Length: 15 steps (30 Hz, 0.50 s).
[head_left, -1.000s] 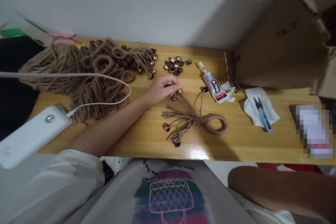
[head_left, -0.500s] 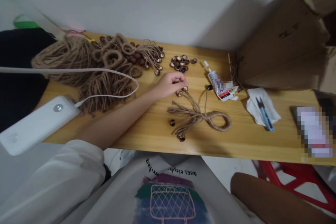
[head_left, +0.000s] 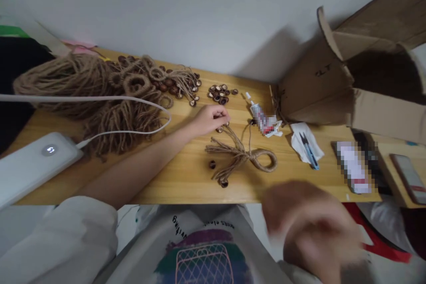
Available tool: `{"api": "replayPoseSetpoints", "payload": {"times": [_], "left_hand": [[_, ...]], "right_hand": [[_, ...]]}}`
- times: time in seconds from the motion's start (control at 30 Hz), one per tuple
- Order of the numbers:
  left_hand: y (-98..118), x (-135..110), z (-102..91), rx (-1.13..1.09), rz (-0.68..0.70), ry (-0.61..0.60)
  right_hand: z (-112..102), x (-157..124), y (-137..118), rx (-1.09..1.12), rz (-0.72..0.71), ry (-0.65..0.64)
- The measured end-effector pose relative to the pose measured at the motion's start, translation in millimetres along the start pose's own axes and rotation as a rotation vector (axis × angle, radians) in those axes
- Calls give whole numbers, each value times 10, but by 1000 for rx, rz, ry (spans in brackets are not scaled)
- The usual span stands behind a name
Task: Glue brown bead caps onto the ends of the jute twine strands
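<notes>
My left hand [head_left: 212,119] is closed, its fingertips pinching a small brown nutshell half [head_left: 227,123] at the end of a twine strand. A second shell [head_left: 219,129] sits just below those fingers. The strand belongs to a jute twine tassel [head_left: 244,154] with a wrapped loop [head_left: 272,162] on its right. More shells lie around the tassel: a dark one [head_left: 212,164] to its left and another [head_left: 224,183] at its lower strands. My right hand [head_left: 313,222] is smeared by motion in front of the table's near edge; its fingers cannot be made out.
Behind my left hand lies a cluster of shells [head_left: 218,93]. Twine bundles [head_left: 66,77] and a white power bank [head_left: 40,164] with its cable occupy the left. Rightward are a glue tube [head_left: 258,115], thread snips [head_left: 309,151] on tissue, a phone [head_left: 353,166] and a cardboard box [head_left: 309,84].
My right hand has come into view at the lower right, moving fast. My left hand keeps its pinch by the tassel. The view has shifted, showing more of the box and right side.
</notes>
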<state>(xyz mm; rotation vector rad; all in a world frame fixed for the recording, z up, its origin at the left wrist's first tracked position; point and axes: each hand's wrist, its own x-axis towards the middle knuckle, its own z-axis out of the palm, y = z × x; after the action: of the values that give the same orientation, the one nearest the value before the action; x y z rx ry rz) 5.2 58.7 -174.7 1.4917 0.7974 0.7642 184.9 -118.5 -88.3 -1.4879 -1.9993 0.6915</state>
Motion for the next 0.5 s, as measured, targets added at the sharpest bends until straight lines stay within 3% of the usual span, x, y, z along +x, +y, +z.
{"api": "replayPoseSetpoints", "payload": {"times": [0.03, 0.13, 0.27, 0.4, 0.5], "left_hand": [[-7, 3, -1, 5, 7, 0], [-27, 11, 0, 7, 10, -9], [-24, 18, 10, -11, 17, -15], [-14, 14, 9, 7, 21, -15], [-31, 14, 3, 39, 47, -8]], "right_hand": [[36, 43, 33, -8, 12, -1], [234, 194, 138, -160, 71, 178], [519, 343, 181, -373, -23, 99], [667, 407, 149, -542, 52, 5], [719, 408, 168, -545, 113, 72]]}}
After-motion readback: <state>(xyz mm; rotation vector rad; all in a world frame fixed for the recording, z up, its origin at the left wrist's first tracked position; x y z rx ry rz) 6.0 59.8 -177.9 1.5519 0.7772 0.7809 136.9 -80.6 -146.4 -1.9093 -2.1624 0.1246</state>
